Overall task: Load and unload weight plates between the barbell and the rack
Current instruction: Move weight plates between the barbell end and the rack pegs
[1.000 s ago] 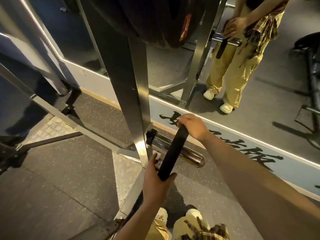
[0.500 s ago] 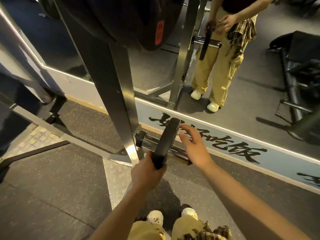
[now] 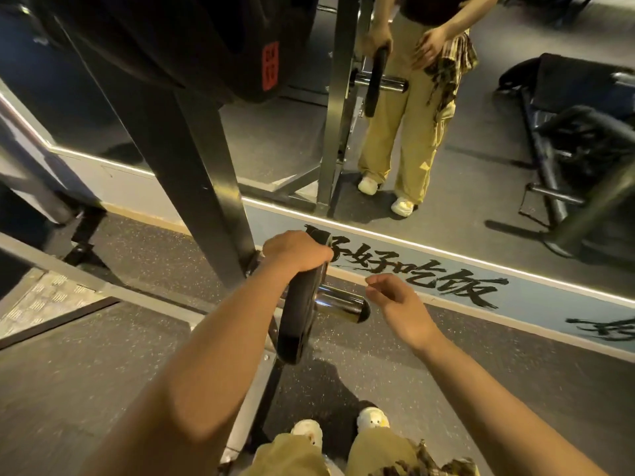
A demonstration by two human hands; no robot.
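Black and round, the small rubber weight plate [image 3: 300, 310] sits edge-on to the camera on the chrome storage peg [image 3: 340, 302] that sticks out to the right from the dark steel rack upright [image 3: 192, 173], with the peg's polished end showing past the plate's right face. The left hand [image 3: 295, 250] grips the plate at its far, upper rim, fingers curled over the edge and knuckles up, the wrist bent slightly and the bare forearm running back toward the near left of the scene. The right hand [image 3: 395, 298] holds nothing: it hovers just right of the peg's end, apart from both peg and plate, palm turned left, its fingers loosely curled and relaxed, the forearm stretching back to the near right corner. Higher on the same upright hangs a large black weight plate [image 3: 178, 42] with a red label, at the top of the view. Beyond the rack a wall mirror [image 3: 481, 166] reflects the person in yellow trousers, one hand on the small plate, the other loose at the waist. Below the mirror runs a pale blue strip with black brush lettering [image 3: 422, 274]. Speckled grey rubber flooring [image 3: 103, 372] lies underfoot, and two white shoes [image 3: 372, 415] show at the near edge.
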